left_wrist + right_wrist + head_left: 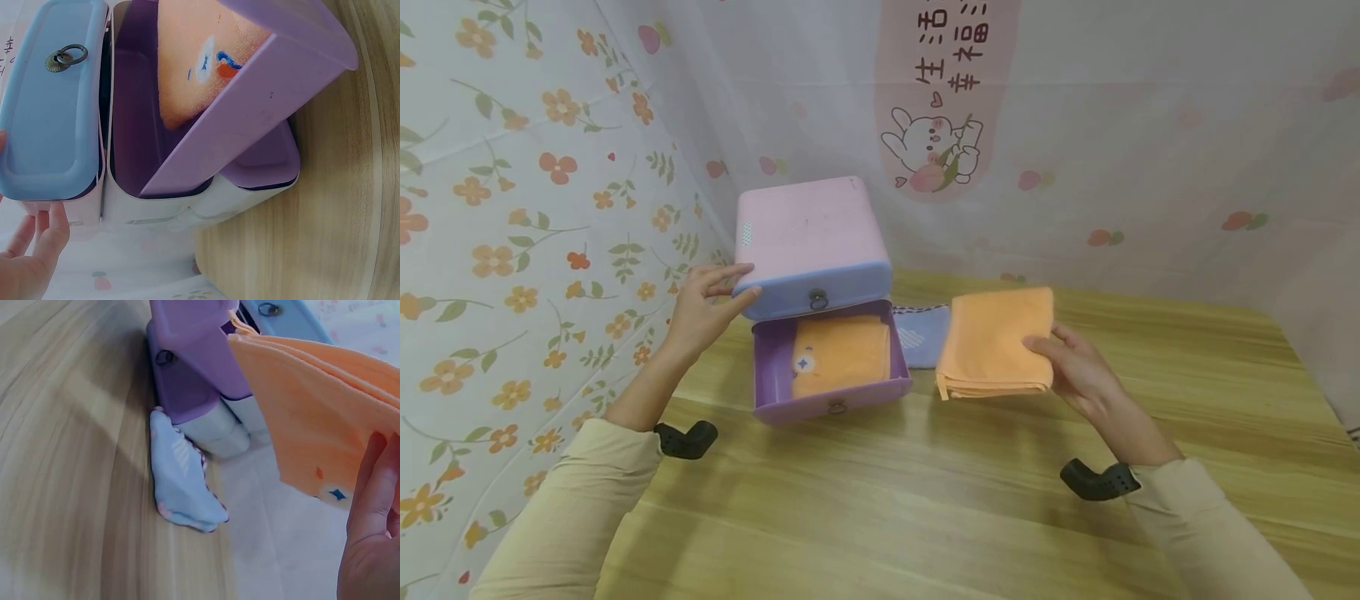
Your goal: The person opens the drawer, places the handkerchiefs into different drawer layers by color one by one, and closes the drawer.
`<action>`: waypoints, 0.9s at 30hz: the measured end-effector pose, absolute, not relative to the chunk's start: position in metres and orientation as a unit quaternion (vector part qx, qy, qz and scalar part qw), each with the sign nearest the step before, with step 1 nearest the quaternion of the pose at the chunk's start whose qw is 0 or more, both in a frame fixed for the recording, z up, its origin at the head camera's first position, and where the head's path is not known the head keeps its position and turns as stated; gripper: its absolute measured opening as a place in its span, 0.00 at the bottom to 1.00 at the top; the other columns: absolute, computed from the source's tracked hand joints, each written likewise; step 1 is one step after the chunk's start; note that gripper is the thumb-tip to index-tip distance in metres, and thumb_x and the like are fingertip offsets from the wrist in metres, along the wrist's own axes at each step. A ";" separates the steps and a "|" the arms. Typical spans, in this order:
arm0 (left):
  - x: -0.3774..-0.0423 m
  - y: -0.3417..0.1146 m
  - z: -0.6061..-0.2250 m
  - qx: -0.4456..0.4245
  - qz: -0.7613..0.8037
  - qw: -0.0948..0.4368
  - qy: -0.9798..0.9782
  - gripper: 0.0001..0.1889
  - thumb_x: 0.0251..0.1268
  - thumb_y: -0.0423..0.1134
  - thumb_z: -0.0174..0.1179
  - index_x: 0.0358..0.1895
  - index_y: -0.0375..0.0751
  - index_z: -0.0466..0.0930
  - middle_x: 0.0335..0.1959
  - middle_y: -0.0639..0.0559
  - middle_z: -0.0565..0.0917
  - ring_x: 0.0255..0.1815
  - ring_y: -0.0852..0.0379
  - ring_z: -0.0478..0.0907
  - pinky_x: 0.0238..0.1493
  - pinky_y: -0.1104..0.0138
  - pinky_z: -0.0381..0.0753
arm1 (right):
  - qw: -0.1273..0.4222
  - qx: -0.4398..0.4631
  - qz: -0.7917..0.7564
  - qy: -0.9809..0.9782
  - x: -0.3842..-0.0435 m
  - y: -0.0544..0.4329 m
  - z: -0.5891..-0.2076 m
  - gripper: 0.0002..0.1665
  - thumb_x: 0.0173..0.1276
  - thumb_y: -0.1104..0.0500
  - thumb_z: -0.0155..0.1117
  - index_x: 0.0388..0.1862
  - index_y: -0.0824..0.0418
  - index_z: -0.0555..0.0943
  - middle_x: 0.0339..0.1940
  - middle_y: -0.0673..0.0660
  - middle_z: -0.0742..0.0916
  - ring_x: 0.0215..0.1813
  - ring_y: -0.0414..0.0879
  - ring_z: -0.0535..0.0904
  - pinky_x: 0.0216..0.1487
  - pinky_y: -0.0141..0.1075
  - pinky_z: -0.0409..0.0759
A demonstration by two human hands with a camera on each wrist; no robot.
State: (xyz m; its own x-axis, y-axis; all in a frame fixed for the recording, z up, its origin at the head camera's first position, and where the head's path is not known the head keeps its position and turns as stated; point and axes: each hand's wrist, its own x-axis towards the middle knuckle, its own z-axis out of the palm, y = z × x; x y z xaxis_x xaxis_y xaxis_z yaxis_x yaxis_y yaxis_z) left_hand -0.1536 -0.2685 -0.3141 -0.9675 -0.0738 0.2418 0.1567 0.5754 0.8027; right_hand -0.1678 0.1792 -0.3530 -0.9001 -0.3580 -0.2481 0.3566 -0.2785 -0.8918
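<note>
A folded orange towel (1000,337) is pinched at its right edge by my right hand (1082,371), thumb on top and fingers beneath. It hangs above the table, right of a drawer cabinet (808,225) with a pink top. My left hand (703,304) touches the cabinet's left front corner with fairly straight fingers. Below the closed blue drawer (775,296), a purple drawer (831,400) is pulled out. Inside lies another folded orange towel (842,354) with an animal-face print. The left wrist view shows a second purple drawer (265,156) underneath, apparently closed.
On the wooden table (880,500), a folded light-blue towel (921,337) lies right of the cabinet, partly covered in the head view by the held towel. A flowered cloth (512,250) hangs on the left, and a printed curtain (1112,150) hangs behind.
</note>
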 end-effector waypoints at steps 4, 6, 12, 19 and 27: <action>-0.153 -0.268 -0.314 -0.020 -0.461 0.121 -0.879 0.24 0.58 0.44 0.58 0.57 0.40 0.71 0.58 0.40 0.60 0.49 0.44 0.65 0.36 0.61 0.70 | 0.231 -0.008 -0.803 0.549 -0.171 0.176 -0.348 0.34 0.65 0.67 0.52 0.65 0.63 0.49 0.36 0.55 0.80 0.34 0.45 0.81 0.33 0.33 0.79; -0.152 -0.269 -0.314 -0.019 -0.461 0.119 -0.879 0.24 0.58 0.44 0.58 0.57 0.40 0.70 0.58 0.40 0.60 0.50 0.43 0.65 0.36 0.61 0.69 | 0.233 -0.020 -0.808 0.541 -0.171 0.176 -0.346 0.32 0.65 0.67 0.51 0.64 0.62 0.50 0.37 0.55 0.80 0.34 0.45 0.80 0.33 0.33 0.79; -0.152 -0.268 -0.312 -0.022 -0.459 0.125 -0.880 0.24 0.58 0.44 0.58 0.57 0.40 0.71 0.58 0.40 0.61 0.49 0.44 0.65 0.35 0.63 0.70 | 0.235 -0.024 -0.802 0.548 -0.173 0.171 -0.339 0.28 0.65 0.67 0.51 0.61 0.59 0.55 0.41 0.55 0.77 0.36 0.43 0.79 0.35 0.33 0.78; -0.153 -0.269 -0.312 -0.026 -0.457 0.128 -0.880 0.24 0.58 0.44 0.58 0.57 0.40 0.71 0.58 0.40 0.61 0.49 0.44 0.66 0.34 0.64 0.71 | 0.244 -0.022 -0.785 0.569 -0.178 0.158 -0.329 0.31 0.65 0.65 0.52 0.64 0.60 0.51 0.48 0.55 0.74 0.42 0.42 0.77 0.41 0.34 0.76; -0.153 -0.269 -0.313 -0.021 -0.460 0.124 -0.879 0.24 0.57 0.44 0.59 0.57 0.41 0.71 0.58 0.41 0.61 0.49 0.44 0.67 0.33 0.66 0.71 | 0.251 -0.030 -0.786 0.563 -0.179 0.141 -0.319 0.39 0.65 0.66 0.52 0.69 0.63 0.45 0.41 0.55 0.77 0.35 0.43 0.78 0.33 0.34 0.77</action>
State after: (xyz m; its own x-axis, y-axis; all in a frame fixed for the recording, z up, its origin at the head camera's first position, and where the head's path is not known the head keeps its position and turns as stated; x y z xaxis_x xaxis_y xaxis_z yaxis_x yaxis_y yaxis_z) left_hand -0.1535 -0.2688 -0.3133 -0.9682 -0.0780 0.2376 0.1508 0.5759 0.8035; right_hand -0.1794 0.1409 -0.3187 -0.8717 -0.4295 -0.2359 0.3615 -0.2388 -0.9013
